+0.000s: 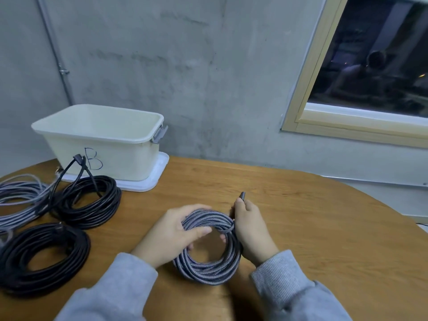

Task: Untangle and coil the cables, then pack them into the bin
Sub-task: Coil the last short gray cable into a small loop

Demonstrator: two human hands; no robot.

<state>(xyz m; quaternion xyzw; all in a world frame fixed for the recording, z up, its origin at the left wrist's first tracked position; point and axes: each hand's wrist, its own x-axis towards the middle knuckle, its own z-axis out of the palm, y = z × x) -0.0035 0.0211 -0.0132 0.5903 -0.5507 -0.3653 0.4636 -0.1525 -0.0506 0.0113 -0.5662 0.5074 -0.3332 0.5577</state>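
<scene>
A bare workroom — raw concrete wall [185, 66], wooden table [324, 228], dark window [382, 54].

- Bare table [312, 228] lies open to my right and ahead.
- Black coils [88, 202] (two of them) crowd my left, before the bin [99, 144].

Pretty dim, flat indoor light with a cool grey cast, nothing harsh. The window [375, 66] is dark, so no light comes from there, just faint reflections in the glass. Shadows on the table [301, 228] are soft and weak. No real glare, only a dull sheen on the black cables [88, 205]. Wide-angle lens bends the window frame and table edge. Whole frame is a bit soft, and the hands [171, 232] look slightly smeared.
</scene>
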